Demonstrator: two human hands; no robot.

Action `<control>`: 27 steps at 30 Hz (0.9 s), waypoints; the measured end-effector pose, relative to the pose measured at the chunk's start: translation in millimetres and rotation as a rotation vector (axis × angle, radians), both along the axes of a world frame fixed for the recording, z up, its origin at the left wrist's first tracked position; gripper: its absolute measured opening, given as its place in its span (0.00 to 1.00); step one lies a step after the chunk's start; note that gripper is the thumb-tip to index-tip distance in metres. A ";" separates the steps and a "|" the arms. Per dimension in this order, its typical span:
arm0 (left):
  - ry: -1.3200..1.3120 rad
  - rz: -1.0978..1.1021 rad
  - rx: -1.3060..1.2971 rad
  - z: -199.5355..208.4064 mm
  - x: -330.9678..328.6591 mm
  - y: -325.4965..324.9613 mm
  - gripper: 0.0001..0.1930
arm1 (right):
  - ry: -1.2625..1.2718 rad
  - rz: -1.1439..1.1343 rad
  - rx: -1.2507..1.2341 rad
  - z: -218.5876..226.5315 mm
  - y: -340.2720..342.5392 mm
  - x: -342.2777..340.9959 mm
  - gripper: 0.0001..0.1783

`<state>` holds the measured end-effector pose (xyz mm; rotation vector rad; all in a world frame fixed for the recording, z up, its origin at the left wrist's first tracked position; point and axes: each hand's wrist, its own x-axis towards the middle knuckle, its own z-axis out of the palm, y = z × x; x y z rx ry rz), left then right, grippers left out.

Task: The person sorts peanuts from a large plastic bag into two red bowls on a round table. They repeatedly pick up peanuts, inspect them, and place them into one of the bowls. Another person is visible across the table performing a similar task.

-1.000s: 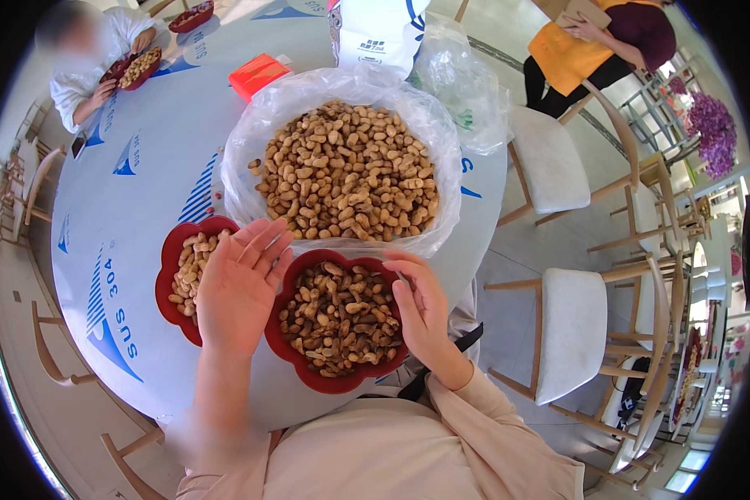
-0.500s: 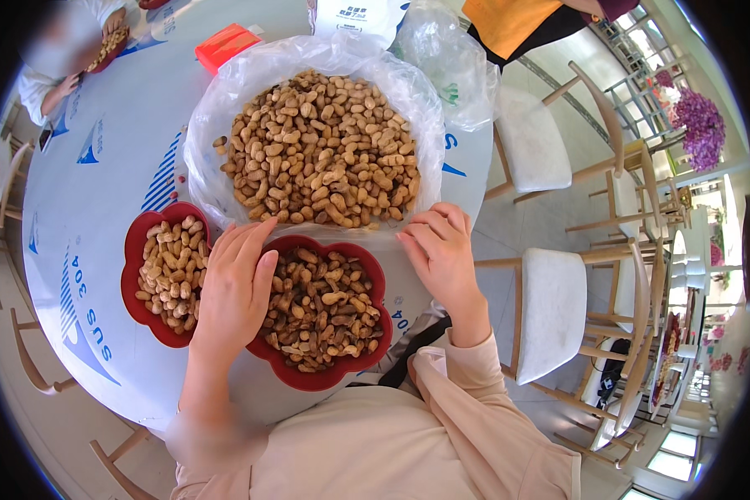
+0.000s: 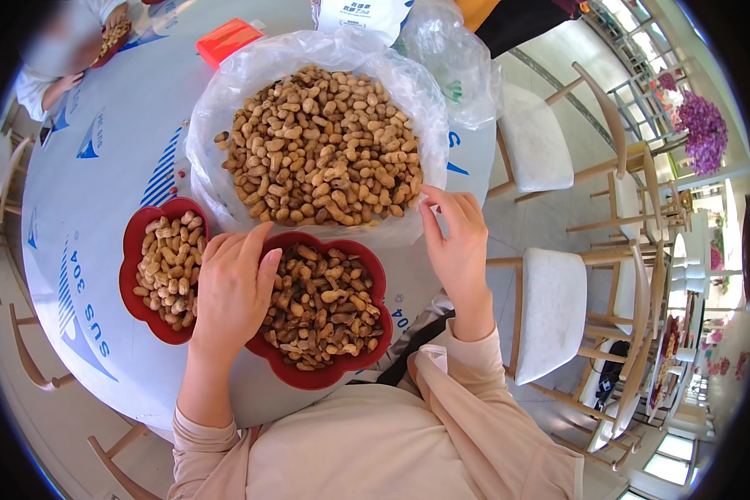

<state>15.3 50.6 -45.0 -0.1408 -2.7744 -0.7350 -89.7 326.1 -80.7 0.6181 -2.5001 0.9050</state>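
A big heap of unshelled peanuts [image 3: 321, 146] lies in a spread clear plastic bag [image 3: 212, 158]. Two red flower-shaped bowls stand on my side of it. The left red bowl [image 3: 130, 287] has pale peanuts; the right red bowl [image 3: 308, 379] holds darker, browner ones. My left hand [image 3: 235, 287] rests palm down where the bowls meet, its fingers stretched toward the bag's near edge. At the bag's right edge is my right hand [image 3: 456, 237], thumb and forefinger a little apart beside the heap. I see nothing held in either hand.
A red-orange box [image 3: 227, 42], a white printed package [image 3: 362, 18] and another clear bag [image 3: 454, 71] lie behind the heap. At the round table's [image 3: 67, 208] far left, another person handles a red bowl [image 3: 117, 37]. Chairs [image 3: 550, 312] stand to the right.
My right hand has moved up and slightly right, from the bag's near edge to its right side. My left hand has shifted slightly. The person beyond the table has moved right.
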 end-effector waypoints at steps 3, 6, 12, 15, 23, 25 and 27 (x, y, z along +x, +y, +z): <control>0.042 0.001 0.004 -0.7 0.3 -0.5 0.13 | 0.006 0.134 -0.014 3.6 -13.3 -5.7 0.17; 0.093 0.013 0.021 3.8 1.5 -2.7 0.13 | 0.066 0.325 0.082 12.7 -36.6 -8.9 0.20; 0.085 0.059 0.237 10.7 20.9 -4.0 0.11 | 0.093 0.599 0.329 10.6 -64.8 -45.2 0.19; 0.102 0.066 0.306 7.2 25.5 -6.3 0.11 | 0.123 0.513 0.410 7.4 -60.7 -74.0 0.19; 0.072 0.145 0.435 -0.7 27.7 -10.7 0.11 | -0.129 0.340 0.064 14.0 -49.9 -81.8 0.23; 0.055 0.162 0.496 0.3 28.6 -9.3 0.11 | -0.141 0.303 0.009 14.1 -46.2 -82.3 0.22; 0.036 0.186 0.567 3.3 29.4 -7.5 0.12 | -0.128 0.274 -0.033 15.6 -44.9 -81.6 0.20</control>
